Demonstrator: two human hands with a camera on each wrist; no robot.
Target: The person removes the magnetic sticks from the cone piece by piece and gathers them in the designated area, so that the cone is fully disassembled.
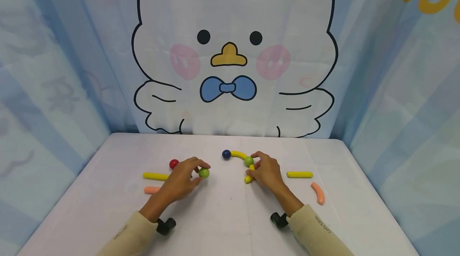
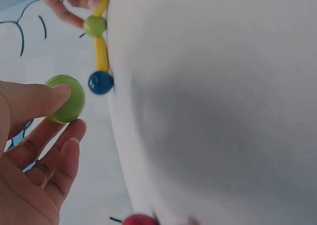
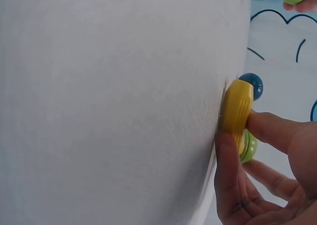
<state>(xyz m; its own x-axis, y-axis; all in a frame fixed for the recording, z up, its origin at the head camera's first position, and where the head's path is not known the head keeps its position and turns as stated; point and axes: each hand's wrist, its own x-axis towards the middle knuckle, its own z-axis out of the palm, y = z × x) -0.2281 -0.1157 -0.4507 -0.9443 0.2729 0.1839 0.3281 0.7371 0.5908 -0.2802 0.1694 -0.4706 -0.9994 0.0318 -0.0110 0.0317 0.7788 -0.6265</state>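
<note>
My left hand (image 1: 182, 180) pinches a green ball (image 1: 203, 173) between thumb and fingers, above the left middle of the table. My right hand (image 1: 267, 172) grips a curved yellow stick (image 1: 248, 178) near the table's middle. That stick meets a second green ball (image 1: 248, 161), from which another curved yellow stick (image 1: 238, 154) runs to a dark blue ball (image 1: 226, 154). In the right wrist view, thumb and fingers pinch the ridged yellow stick (image 3: 237, 106) close to the tabletop. The left wrist view shows the joined chain with its blue ball (image 2: 100, 82) nearest.
Beyond my left hand lies a red ball (image 1: 174, 163). A straight yellow stick (image 1: 155, 176) and an orange stick (image 1: 151, 190) are partly behind that hand. To the right sit a straight yellow stick (image 1: 300, 175) and a curved orange stick (image 1: 318, 193). A printed curtain (image 1: 230, 116) stands behind the table.
</note>
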